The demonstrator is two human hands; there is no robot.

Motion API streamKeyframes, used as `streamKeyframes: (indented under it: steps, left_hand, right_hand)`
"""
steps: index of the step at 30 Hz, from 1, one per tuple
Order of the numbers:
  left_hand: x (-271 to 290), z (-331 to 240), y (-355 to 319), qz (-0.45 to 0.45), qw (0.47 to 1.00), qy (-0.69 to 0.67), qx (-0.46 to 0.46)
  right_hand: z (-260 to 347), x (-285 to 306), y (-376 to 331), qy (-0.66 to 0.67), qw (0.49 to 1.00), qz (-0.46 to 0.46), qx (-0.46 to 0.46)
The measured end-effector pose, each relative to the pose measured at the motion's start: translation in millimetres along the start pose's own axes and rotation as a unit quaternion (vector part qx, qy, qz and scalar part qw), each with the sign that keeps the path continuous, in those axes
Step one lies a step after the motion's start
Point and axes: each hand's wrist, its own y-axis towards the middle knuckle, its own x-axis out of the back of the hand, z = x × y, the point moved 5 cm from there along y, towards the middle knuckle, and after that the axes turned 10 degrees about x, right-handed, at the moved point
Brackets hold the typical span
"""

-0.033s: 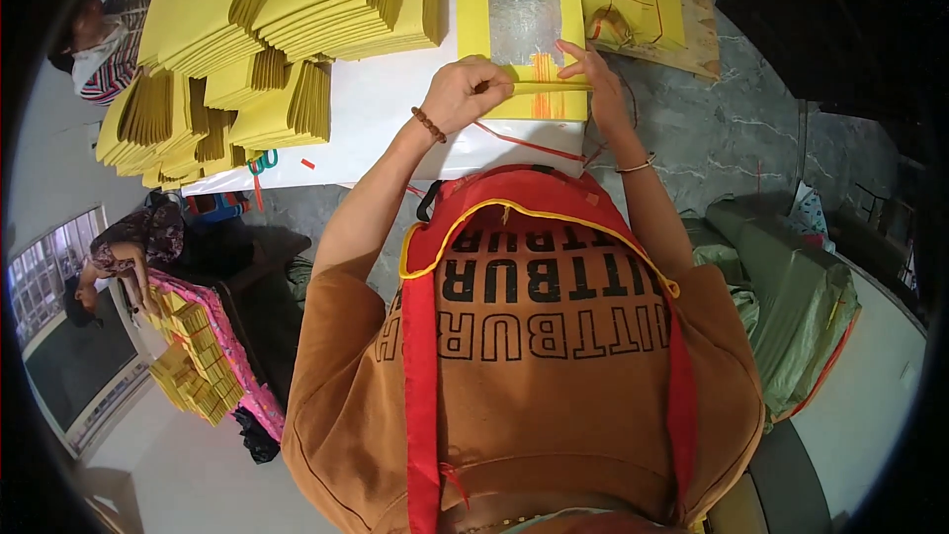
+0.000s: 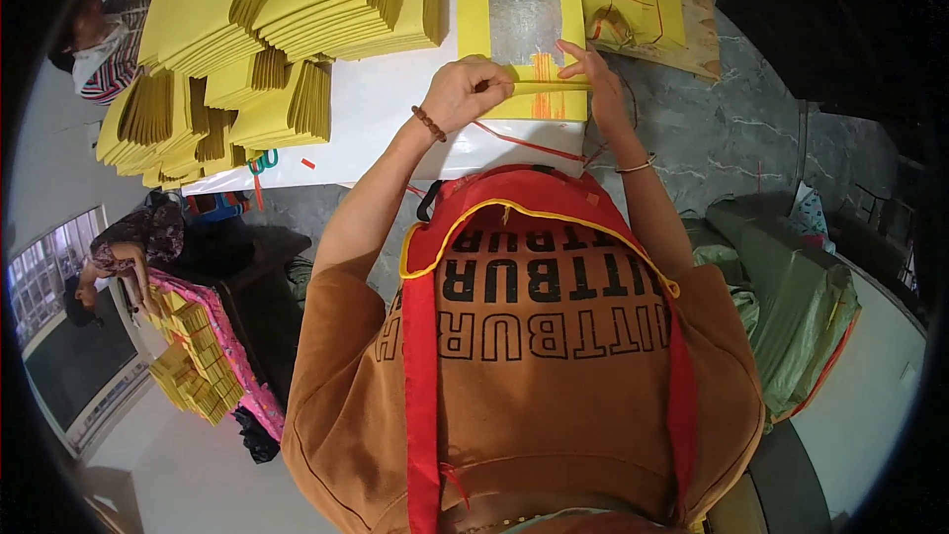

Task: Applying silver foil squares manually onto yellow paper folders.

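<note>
A yellow paper sheet [image 2: 474, 20] with a silver foil square [image 2: 524, 25] and orange streaks lies on the white-covered table [image 2: 381, 99]. Along its near part runs a narrow raised fold. My left hand [image 2: 463, 94], with a brown bead bracelet at the wrist, is closed in a pinch on the left end of that fold. At the right end is my right hand [image 2: 605, 89], its fingers apart and touching the paper; its thumb is hard to make out. A red strip [image 2: 529, 143] hangs along the table's front edge below the paper.
Stacks of folded yellow paper [image 2: 326, 0] fill the table's left. Tied yellow bundles [image 2: 633, 0] sit on a wooden board [image 2: 699, 35] at right. Green-handled scissors [image 2: 263, 162] lie near the front edge. Two other people are at left, one beside yellow blocks [image 2: 203, 346]. Green wrapped bales [image 2: 791, 287] stand right.
</note>
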Motion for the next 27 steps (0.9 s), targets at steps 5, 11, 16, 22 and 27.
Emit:
streamKeyframes:
  steps: [5, 11, 16, 22, 27]
  left_hand:
    - [-1, 5, 5, 0.017, 0.999, -0.025, 0.031]
    - [-2, 15, 11, 0.048, 0.992, -0.064, 0.094]
    - [-2, 19, 12, 0.079, 0.98, -0.145, 0.111]
    - [-2, 22, 12, 0.125, 0.972, -0.153, 0.127]
    - [0, 16, 10, 0.113, 0.971, -0.149, 0.148]
  right_hand:
    - [5, 1, 2, -0.004, 1.0, 0.017, 0.009]
    - [-3, 2, -3, 0.061, 0.998, 0.006, -0.004]
    - [4, 5, -2, 0.057, 0.997, 0.058, 0.002]
    - [-2, 6, -2, -0.004, 0.997, 0.078, -0.008]
    - [3, 4, -2, -0.002, 0.998, 0.056, -0.012]
